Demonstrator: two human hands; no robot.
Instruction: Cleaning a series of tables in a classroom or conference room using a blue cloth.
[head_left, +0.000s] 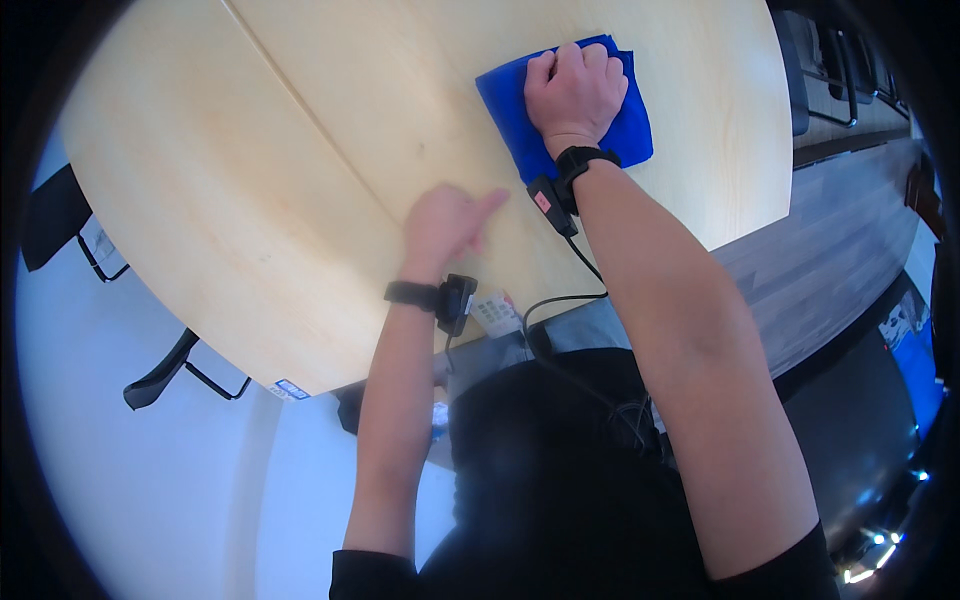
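Note:
A folded blue cloth (506, 112) lies flat on the pale wooden table (720, 112), towards its far side. On top of it rests my right hand (576, 94), curled into a fist; its fingertips are hidden against the fabric. My left hand (444, 225), blurred, is over the table nearer my body, left of the cloth and apart from it. A finger or thumb points right, and nothing shows in that hand. Each wrist wears a black strap with a small cabled device.
Beside my left wrist, a pale printed card or sheet (496, 313) lies at the table's near edge. A blue-and-white label (289, 389) is on the rim at lower left. Black chairs (161, 371) stand around the table. A black cable (562, 298) runs from the right wrist towards my body.

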